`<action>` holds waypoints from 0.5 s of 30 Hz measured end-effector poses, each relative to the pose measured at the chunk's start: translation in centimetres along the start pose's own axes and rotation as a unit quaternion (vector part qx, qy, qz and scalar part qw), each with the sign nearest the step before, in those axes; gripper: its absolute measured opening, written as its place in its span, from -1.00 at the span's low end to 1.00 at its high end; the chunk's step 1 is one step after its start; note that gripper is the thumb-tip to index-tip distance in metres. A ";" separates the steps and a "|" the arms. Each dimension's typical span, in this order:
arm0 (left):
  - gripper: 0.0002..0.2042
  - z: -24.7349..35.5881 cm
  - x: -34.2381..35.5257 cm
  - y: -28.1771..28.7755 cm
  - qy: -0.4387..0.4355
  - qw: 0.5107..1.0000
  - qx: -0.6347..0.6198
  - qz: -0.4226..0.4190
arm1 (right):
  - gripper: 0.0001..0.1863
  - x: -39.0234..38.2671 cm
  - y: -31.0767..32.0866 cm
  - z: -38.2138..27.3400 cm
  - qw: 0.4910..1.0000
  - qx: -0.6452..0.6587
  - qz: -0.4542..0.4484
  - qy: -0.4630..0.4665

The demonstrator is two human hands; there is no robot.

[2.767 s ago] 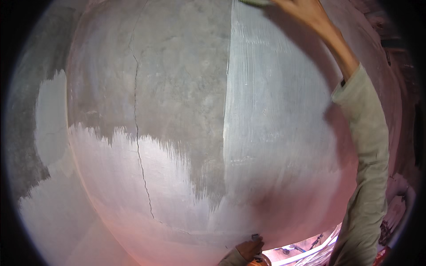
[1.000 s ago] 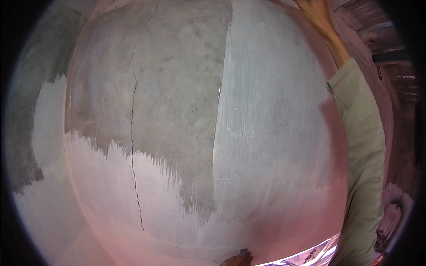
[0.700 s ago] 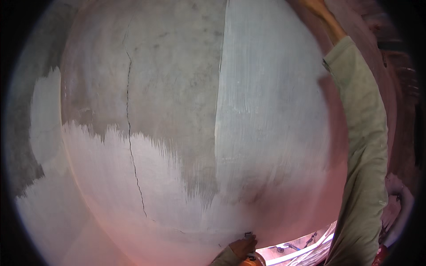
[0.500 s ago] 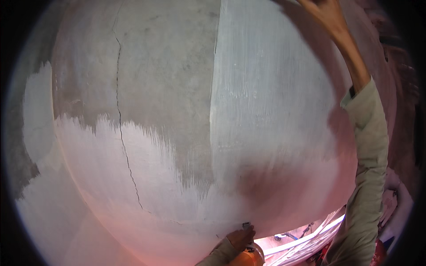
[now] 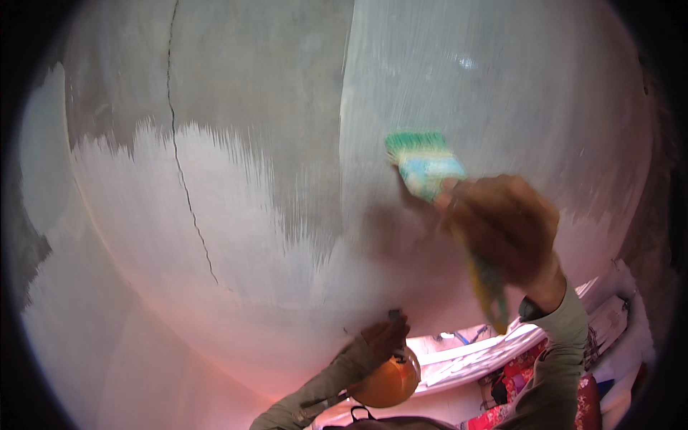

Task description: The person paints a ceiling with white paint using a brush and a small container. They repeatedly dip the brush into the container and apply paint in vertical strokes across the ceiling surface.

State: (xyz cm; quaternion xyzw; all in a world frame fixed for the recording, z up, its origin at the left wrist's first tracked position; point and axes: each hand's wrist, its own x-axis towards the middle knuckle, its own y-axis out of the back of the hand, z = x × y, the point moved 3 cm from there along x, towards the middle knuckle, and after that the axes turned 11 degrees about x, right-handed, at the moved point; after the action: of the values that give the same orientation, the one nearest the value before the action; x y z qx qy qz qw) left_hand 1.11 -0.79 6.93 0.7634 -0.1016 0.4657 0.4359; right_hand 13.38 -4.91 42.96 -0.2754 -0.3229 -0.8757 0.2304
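In my right hand (image 5: 512, 226) is a wide paintbrush (image 5: 433, 168) with green bristles and a pale, paint-smeared ferrule. The bristle end points up and left, at the pale coated part of the wall (image 5: 401, 86); whether it touches is unclear. Its yellowish handle sticks out below my fist, blurred by motion. My left hand (image 5: 383, 335) is closed low at the wall, at the top of an orange rounded container (image 5: 387, 383). Its fingers are dark and partly hidden. A small dark piece (image 5: 394, 314) shows just above the fingertips.
Bare grey wall (image 5: 287, 86) with a ragged lower paint edge lies left of a straight vertical paint line. A thin crack (image 5: 179, 168) runs down it. Below the wall's bottom edge, a bright opening, white rails (image 5: 459, 362) and red patterned cloth (image 5: 527, 369) show.
My right hand has come down from the upper right, bringing the paintbrush into view. The view has tilted lower, showing more of the orange container. My left hand stays beside it.
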 end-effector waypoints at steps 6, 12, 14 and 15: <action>-0.59 0.2 0.6 0.3 0.014 0.998 -0.041 0.036 | -0.71 -5.8 -2.7 -7.9 0.984 0.119 -0.125 -0.045; -0.61 -0.2 1.5 1.3 0.027 0.997 -0.062 0.027 | -0.64 -7.1 -3.2 -5.6 0.966 0.185 -0.109 -0.143; -0.60 -0.2 1.9 2.4 0.030 0.997 -0.059 0.026 | -0.60 -5.9 -1.9 -3.2 0.958 0.205 -0.071 -0.187; -0.60 -0.3 2.0 2.6 0.031 0.997 -0.058 0.027 | -0.57 -5.3 -0.8 -2.0 0.961 0.197 -0.046 -0.187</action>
State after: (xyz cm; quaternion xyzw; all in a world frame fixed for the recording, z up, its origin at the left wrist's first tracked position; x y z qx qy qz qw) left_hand 0.52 -1.60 10.09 0.7188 -0.1357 0.4940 0.4701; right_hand 16.20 -4.56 38.01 -0.3687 -0.5384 -0.7372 0.1751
